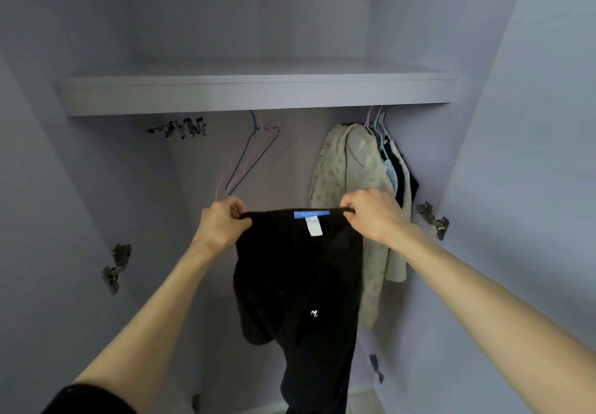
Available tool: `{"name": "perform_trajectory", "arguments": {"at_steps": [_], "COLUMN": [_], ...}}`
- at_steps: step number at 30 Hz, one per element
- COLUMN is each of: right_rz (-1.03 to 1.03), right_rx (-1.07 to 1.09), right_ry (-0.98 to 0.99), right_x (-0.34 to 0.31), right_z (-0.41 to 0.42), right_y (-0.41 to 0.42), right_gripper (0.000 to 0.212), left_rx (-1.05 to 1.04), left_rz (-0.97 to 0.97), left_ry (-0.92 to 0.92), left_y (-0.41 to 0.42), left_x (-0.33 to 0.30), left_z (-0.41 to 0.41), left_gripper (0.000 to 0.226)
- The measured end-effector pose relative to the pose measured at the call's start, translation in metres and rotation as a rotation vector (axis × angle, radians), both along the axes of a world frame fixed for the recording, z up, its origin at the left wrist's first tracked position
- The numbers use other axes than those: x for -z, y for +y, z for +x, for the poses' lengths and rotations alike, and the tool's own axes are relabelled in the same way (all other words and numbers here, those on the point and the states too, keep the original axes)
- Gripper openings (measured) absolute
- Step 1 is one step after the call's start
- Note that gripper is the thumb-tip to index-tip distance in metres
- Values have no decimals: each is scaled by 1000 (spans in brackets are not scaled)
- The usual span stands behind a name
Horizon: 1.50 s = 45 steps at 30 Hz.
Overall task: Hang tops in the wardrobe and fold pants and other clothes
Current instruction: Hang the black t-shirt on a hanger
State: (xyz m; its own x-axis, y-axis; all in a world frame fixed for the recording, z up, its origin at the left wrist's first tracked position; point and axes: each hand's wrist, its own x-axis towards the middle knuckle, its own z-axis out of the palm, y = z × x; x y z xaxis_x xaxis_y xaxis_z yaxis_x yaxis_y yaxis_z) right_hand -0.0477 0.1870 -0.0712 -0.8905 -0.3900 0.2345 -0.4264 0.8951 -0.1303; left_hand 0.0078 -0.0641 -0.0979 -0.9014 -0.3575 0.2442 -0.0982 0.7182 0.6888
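A pale shelf (258, 91) spans the top, nothing visible on it. Under its left end hangs a cluster of metal clips (180, 128). Metal hinges are fixed to the side walls: one at the left (116, 267), one at the right (433, 220), and a smaller one lower down on the right (376, 368).

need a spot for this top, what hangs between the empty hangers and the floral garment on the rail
Nothing. In the head view the stretch between the empty hangers and the floral garment shows only the bare back wall.
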Motion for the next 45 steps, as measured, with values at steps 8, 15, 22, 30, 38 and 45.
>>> {"name": "perform_trajectory", "arguments": {"at_steps": [8,15,22,30,38,45], "right_rz": [62,-60,-405,-1148,-1617,-1667], "right_rx": [-39,-155,-241,-75,156,-48], "right_ry": [-231,-369,-879,-1112,-1170,-924], "right_x": [51,51,65,59,49,52], "right_z": [-98,-165,-185,-214,-239,-238], "right_y": [-29,-75,-120,-225,-256,-228], "right_gripper": [24,19,23,35,24,37], "left_rx": [-177,-359,-305,-256,-259,-248], "left_rz": [-13,14,149,277,347,375], "left_ry": [-62,-160,-232,-201,-205,-218], "left_y": [-40,-77,-95,-110,-137,-137], "left_x": [5,19,40,33,31,36], "left_z": [-50,-73,-79,-98,-96,-105], "left_gripper": [12,9,11,20,19,16]}}
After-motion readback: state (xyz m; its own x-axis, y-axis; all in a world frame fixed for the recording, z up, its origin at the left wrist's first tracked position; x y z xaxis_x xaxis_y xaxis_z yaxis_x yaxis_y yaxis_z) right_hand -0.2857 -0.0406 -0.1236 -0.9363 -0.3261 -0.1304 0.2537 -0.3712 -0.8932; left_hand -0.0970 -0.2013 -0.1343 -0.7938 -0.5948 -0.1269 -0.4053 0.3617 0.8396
